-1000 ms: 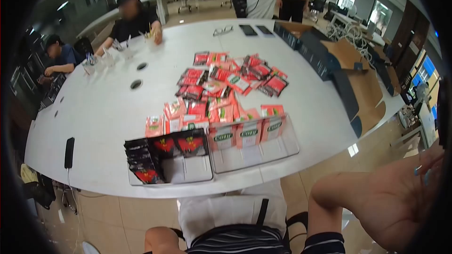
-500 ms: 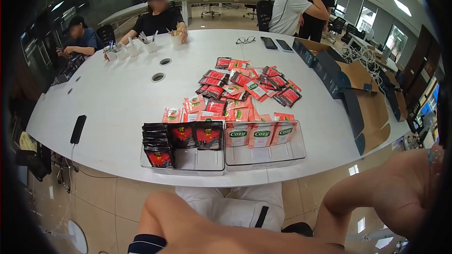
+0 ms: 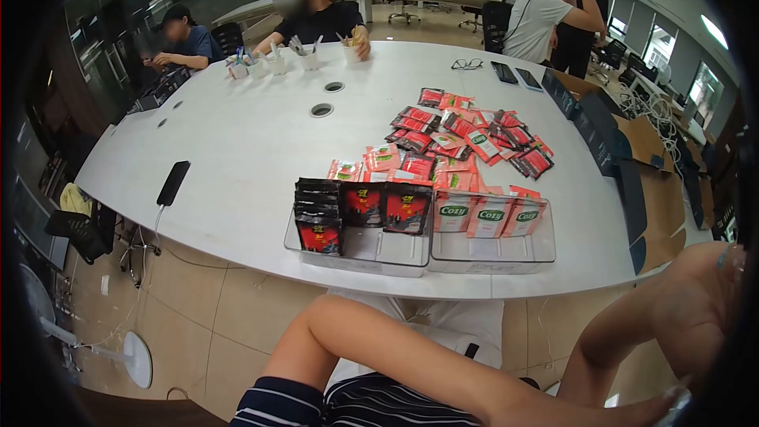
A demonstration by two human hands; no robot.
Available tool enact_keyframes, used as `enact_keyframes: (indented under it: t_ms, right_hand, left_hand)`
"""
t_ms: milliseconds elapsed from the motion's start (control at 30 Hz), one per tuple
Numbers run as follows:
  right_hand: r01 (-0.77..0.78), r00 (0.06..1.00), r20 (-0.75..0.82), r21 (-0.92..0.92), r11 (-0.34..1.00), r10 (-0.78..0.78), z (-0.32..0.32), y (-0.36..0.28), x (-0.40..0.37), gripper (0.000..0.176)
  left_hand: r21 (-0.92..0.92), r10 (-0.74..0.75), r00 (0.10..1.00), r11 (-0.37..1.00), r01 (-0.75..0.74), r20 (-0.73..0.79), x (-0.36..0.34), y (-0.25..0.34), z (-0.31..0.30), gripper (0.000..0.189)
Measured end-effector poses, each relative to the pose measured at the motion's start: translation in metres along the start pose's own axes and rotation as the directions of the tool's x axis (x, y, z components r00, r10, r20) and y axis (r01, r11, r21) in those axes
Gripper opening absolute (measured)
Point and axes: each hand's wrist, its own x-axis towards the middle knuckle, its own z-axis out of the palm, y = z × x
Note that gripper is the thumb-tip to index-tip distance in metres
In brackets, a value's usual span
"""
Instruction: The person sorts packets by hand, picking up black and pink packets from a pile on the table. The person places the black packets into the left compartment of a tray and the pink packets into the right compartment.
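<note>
My left forearm crosses low in front of me, and my left hand (image 3: 660,411) is at the bottom right, its fingers mostly cut off. My right hand (image 3: 700,300) is raised close to the camera at the right edge, fingers hidden in the dark rim. Both are away from the table goods. A clear tray (image 3: 387,257) holds black-and-red sachets (image 3: 320,239), stacked at its left and standing along its back. Beside it, another clear tray (image 3: 494,261) holds three pink Cozy sachets (image 3: 490,216). Behind them lies a loose heap of mixed sachets (image 3: 482,142).
A black power bank-like block (image 3: 173,183) with a white cable lies on the left of the white table (image 3: 237,166). Opened cardboard boxes (image 3: 652,190) line the right side. Phones (image 3: 504,72), glasses (image 3: 467,64) and cups of utensils (image 3: 310,57) are farther back. Other people sit or stand around.
The view has swung left, so the table and trays appear farther right and slightly higher. My left forearm shows more fully, its hand at the bottom right. The trays and sachets look unchanged.
</note>
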Motion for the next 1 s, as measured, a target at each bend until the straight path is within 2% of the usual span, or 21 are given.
enact_keyframes:
  t_ms: [67, 100, 133, 167, 200, 233, 267, 333, 367, 467, 600, 700, 800, 900, 1000]
  right_hand:
    - [-0.012, 1.0, 0.0, -0.001, 1.0, 0.012, 0.002, -0.004, 0.001, 0.023]
    - [-0.02, 1.0, -0.003, 0.003, 1.0, 0.02, 0.003, -0.004, 0.001, 0.023]
    - [-0.016, 1.0, -0.003, 0.002, 1.0, 0.016, 0.002, -0.005, 0.003, 0.023]
    - [-0.009, 1.0, -0.003, 0.001, 1.0, 0.009, 0.002, -0.006, 0.004, 0.023]
    - [-0.003, 1.0, -0.005, -0.007, 1.0, 0.003, -0.004, -0.006, 0.008, 0.023]
    - [0.002, 1.0, -0.004, -0.012, 1.0, -0.002, -0.005, -0.007, 0.007, 0.023]
    - [0.004, 1.0, 0.002, -0.01, 1.0, -0.004, -0.007, -0.008, 0.007, 0.023]
    - [0.012, 1.0, 0.003, -0.019, 1.0, -0.012, -0.007, -0.006, 0.006, 0.022]
    - [0.017, 1.0, 0.001, -0.012, 1.0, -0.017, -0.007, -0.007, 0.005, 0.022]
    - [0.012, 1.0, 0.003, -0.007, 1.0, -0.012, -0.003, -0.004, 0.005, 0.022]
    - [0.012, 1.0, 0.006, -0.009, 1.0, -0.012, 0.003, -0.001, 0.002, 0.022]
    - [0.008, 1.0, 0.022, -0.018, 1.0, -0.007, 0.006, 0.0, -0.001, 0.022]
    - [0.009, 1.0, 0.017, -0.035, 0.999, -0.009, 0.001, 0.0, 0.001, 0.022]
    - [0.008, 1.0, 0.018, -0.062, 0.998, -0.007, -0.006, 0.001, 0.006, 0.022]
    - [0.012, 1.0, 0.015, -0.076, 0.997, -0.011, -0.011, 0.002, 0.002, 0.022]
  left_hand:
    - [-0.029, -0.154, 0.983, 0.987, 0.157, 0.096, 0.002, -0.006, 0.003, 0.023]
    - [-0.024, -0.19, 0.976, 0.981, 0.194, 0.108, 0.002, -0.005, 0.003, 0.023]
    - [0.012, -0.172, 0.984, 0.985, 0.172, 0.055, -0.004, -0.002, 0.002, 0.024]
    - [0.075, -0.108, 0.992, 0.991, 0.113, -0.064, -0.014, 0.002, 0.001, 0.024]
    - [0.264, 0.058, 0.977, 0.964, -0.001, -0.207, -0.027, 0.014, 0.001, 0.026]
    - [0.467, 0.221, 0.914, 0.883, -0.039, -0.341, -0.039, 0.025, 0.001, 0.029]
    - [0.593, 0.338, 0.848, 0.805, -0.035, -0.408, -0.047, 0.045, 0.004, 0.038]
    - [0.667, 0.563, 0.718, 0.722, -0.185, -0.409, -0.06, 0.071, 0.018, 0.037]
    - [0.69, 0.663, 0.645, 0.668, -0.279, -0.38, -0.065, 0.082, 0.026, 0.037]
    - [0.713, 0.803, 0.542, 0.529, -0.46, -0.246, -0.066, 0.099, 0.042, 0.037]
    - [0.746, 0.887, 0.454, 0.355, -0.564, -0.079, -0.063, 0.103, 0.048, 0.036]
    - [0.785, 0.926, 0.376, 0.202, -0.585, 0.042, -0.064, 0.1, 0.052, 0.036]
    - [0.824, 0.945, 0.272, 0.004, -0.567, 0.182, -0.064, 0.101, 0.055, 0.036]
    - [0.841, 0.927, 0.134, -0.249, -0.481, 0.351, -0.068, 0.106, 0.059, 0.036]
    - [0.767, 0.793, 0.022, -0.582, -0.269, 0.609, -0.079, 0.108, 0.061, 0.036]
